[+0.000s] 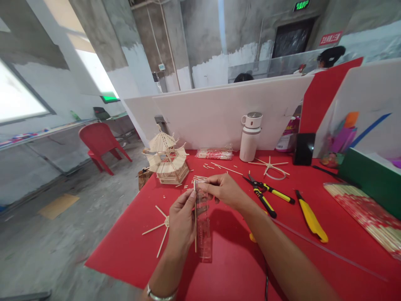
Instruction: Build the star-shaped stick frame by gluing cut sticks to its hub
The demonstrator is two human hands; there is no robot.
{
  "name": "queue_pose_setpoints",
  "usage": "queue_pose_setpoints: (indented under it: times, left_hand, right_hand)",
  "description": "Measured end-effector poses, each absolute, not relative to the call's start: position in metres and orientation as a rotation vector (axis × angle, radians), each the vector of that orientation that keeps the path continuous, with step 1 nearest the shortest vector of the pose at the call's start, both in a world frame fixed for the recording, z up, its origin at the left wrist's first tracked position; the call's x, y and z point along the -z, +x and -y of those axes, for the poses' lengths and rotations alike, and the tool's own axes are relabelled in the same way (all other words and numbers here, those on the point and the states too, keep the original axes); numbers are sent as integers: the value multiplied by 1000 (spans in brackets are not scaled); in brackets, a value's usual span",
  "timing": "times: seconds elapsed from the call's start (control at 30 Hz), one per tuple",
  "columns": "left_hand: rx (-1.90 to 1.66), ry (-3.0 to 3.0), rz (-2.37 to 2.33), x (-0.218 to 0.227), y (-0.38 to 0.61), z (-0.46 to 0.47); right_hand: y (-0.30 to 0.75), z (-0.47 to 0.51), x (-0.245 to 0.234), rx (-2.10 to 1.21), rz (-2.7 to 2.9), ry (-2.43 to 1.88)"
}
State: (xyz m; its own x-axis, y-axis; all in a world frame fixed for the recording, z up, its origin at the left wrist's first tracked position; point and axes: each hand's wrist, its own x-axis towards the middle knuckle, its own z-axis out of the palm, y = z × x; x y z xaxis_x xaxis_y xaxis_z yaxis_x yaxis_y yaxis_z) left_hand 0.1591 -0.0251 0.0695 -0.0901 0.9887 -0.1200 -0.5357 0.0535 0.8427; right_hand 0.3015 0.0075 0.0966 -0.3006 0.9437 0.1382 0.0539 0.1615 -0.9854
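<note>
Red sheeting covers the tabletop (128,246), backed by white boards (203,119). Above it, the left hand (183,219) has thumb and fingers closed on a thin wooden stick (196,242), which runs lengthwise along the left edge of a clear ruler (205,238). Most of the stick extends below the thumb, just right of the palm. The right hand (227,190) pinches the ruler's far end, its fingertips close to the stick's top; whether they touch the stick I cannot tell.

Just left of the left hand lies a spoked stick frame (161,226), partly hidden by it. Beyond both hands are short cut pieces (199,178) and, to the left, a tiered stick pavilion (171,169). Yellow-and-black pliers (265,202) lie near the right forearm, a yellow-handled cutter (311,219) farther right, and a pale bottle (249,144) stands at the back.
</note>
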Motion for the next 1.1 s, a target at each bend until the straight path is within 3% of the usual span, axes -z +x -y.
queue_pose_setpoints:
  times: [0.6,1.1]
  left_hand:
    - [-1447,674,-919,-67,156,23]
    - [-1418,751,-1023,-56,136,24]
  right_hand:
    - [304,-7,-99,-1250,1577,-1003]
    - [313,-53,-43,-645,1828,-1657]
